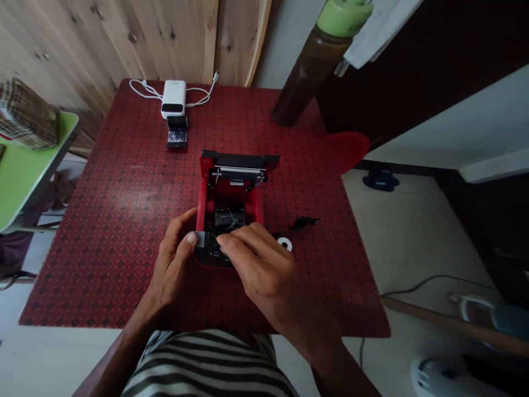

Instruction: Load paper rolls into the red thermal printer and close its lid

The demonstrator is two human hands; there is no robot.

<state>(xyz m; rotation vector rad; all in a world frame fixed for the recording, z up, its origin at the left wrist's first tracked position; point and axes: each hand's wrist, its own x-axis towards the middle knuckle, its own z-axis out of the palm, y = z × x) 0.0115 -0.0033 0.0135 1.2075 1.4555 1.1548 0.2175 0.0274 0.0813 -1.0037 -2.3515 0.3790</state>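
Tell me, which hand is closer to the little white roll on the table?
Right. The right hand is just beside the white roll. The left hand is farther away, on the other side of the open red device.

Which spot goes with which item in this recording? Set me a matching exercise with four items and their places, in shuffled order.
Items:
1. White power bank
2. Red open-lidded device
3. Small white ring
4. Brown bottle with green top

Places:
A. Under the left hand and right hand
B. Just beyond the right hand's fingers
C. Near the far edge of the red patterned table, with a white cable
D. Standing at the table's far right

Pairs: 1-C, 2-A, 3-B, 4-D
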